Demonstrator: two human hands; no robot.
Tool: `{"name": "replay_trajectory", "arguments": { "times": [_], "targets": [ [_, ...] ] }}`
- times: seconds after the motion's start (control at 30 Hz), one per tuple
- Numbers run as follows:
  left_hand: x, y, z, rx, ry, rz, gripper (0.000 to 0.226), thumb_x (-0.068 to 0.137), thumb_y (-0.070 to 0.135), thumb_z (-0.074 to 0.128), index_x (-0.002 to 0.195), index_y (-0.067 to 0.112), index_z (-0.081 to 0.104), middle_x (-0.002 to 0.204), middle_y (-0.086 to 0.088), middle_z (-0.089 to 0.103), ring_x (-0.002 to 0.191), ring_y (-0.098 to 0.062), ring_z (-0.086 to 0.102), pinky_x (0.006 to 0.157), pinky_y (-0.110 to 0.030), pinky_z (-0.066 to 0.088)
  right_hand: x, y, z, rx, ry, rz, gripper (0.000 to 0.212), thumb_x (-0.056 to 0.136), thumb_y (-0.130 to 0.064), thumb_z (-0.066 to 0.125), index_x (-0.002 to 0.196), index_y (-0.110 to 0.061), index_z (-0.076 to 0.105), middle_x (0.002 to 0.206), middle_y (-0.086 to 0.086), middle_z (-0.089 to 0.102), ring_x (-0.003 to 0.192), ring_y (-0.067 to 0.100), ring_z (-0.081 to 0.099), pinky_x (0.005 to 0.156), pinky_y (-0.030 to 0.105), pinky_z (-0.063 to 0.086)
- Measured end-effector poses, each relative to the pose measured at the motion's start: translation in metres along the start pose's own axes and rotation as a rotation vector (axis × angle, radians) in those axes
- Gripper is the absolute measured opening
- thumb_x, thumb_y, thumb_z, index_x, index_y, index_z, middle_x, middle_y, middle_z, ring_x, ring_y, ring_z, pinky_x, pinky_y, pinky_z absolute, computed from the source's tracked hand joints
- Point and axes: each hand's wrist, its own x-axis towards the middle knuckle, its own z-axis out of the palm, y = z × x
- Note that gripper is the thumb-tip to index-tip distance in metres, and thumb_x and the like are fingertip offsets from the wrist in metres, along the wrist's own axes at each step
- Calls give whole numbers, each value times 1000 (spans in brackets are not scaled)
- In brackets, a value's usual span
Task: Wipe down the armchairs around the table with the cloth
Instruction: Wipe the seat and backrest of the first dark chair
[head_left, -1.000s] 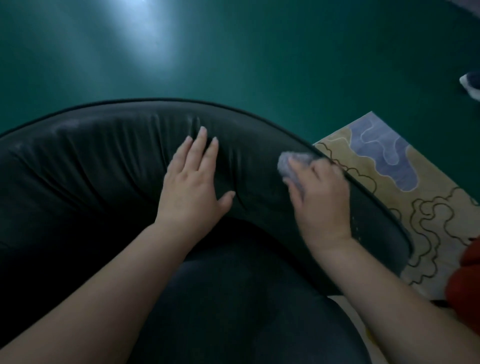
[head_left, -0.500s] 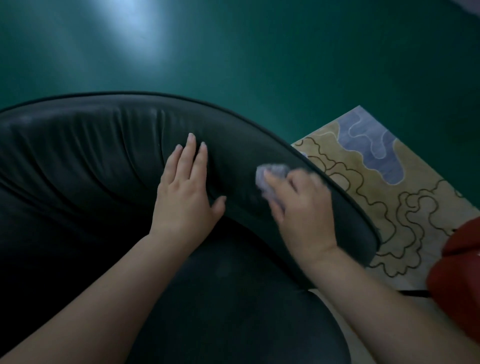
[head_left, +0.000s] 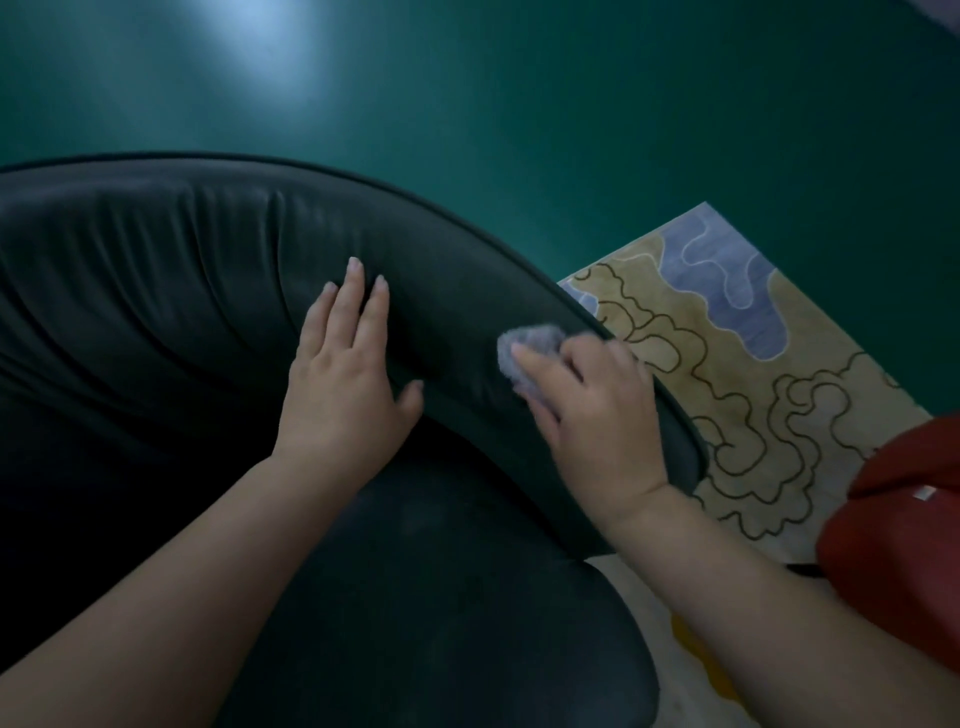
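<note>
At the far left we see the dark armchair (head_left: 156, 291), its padded back curving across the view from the left edge toward the right, creased in long folds, with a thin piped edge along its outer rim; its seat (head_left: 415, 597) fills the lower middle between the two forearms. Moving right, our left hand (head_left: 343, 384) lies flat on the inner face of the backrest; its fingers are straight and close together, pointing up the padding, the thumb spread to the right, and they grasp nothing. Just beside it, apart from it, sits the cloth (head_left: 524, 348), a small grey crumpled wad pressed against the backrest near the piped rim; our right hand (head_left: 597, 415) grips it, the thumb lying over its lower side and the curled fingers bunched round its far side, so that only its left part shows. Beyond the chair lies the green floor (head_left: 571, 104), with a pale sheen at the upper left; further right is a rug (head_left: 753, 374) in tan with dark wavy outlines and bluish patches; at the right edge a red rounded thing (head_left: 898, 519) overlaps the rug, and we cannot tell what it is.
</note>
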Motion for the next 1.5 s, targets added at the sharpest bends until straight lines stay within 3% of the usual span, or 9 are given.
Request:
{"name": "replay_trajectory", "arguments": {
  "times": [0.2,0.37,0.53,0.7,0.9,1.0,1.1,1.27,1.5],
  "targets": [
    [-5,-4,1,1,-16,25,92,81,35,69,152,14,14,161,-3,-1,146,-23,1,118,-34,4,-83,-6,2,-18,-122,-60,33,68,-10,84,98,-20,73,74,3,58,64,25,57,54,34,43],
    [-6,-2,3,14,-7,26,92,81,33,69,152,12,13,161,-4,-2,146,-25,1,118,-31,1,-28,5,-6,54,101,-52,38,79,-13,75,115,-22,63,80,11,57,69,31,53,59,41,44],
    [-6,4,12,-13,17,2,92,84,34,65,152,12,8,160,-5,-8,146,-24,-4,116,-31,-3,-48,25,5,-27,201,-11,24,84,-13,70,107,-19,72,78,9,57,68,28,51,61,37,41],
    [-6,-1,16,-25,29,22,93,82,33,66,152,13,8,160,-4,-8,145,-25,-4,115,-29,-3,-115,28,23,-104,162,-13,34,82,-14,75,112,-28,68,90,-4,46,78,19,46,68,33,34],
    [-5,-10,13,-24,-8,41,97,80,32,68,152,16,5,160,-1,-10,146,-23,-5,113,-26,-5,-135,24,7,-55,14,1,23,84,-19,67,105,-27,72,82,2,61,79,18,46,66,35,38],
    [-5,-14,12,-14,-34,59,98,81,31,68,152,18,3,160,-1,-12,146,-22,-6,115,-28,-3,-107,18,-10,22,109,20,27,89,-16,61,114,-25,61,77,8,55,69,25,49,63,35,37],
    [-6,-16,11,-13,-30,65,97,81,30,68,152,19,2,160,2,-12,146,-21,-6,113,-26,-4,-59,15,-9,5,259,77,23,88,-15,65,109,-24,70,77,11,57,70,28,49,66,35,35],
    [-6,-20,11,-20,-35,91,95,82,28,67,153,18,4,160,1,-13,146,-21,-7,113,-24,-6,-67,7,8,-110,272,175,24,86,-14,66,107,-25,73,81,10,60,75,26,46,63,37,41],
    [-32,-38,13,-26,-112,164,90,82,27,67,153,18,12,160,4,-8,146,-22,2,115,-29,2,-144,-24,30,144,-17,317,39,77,-4,74,114,-15,68,83,7,50,71,22,49,58,37,45]
  ]
}}
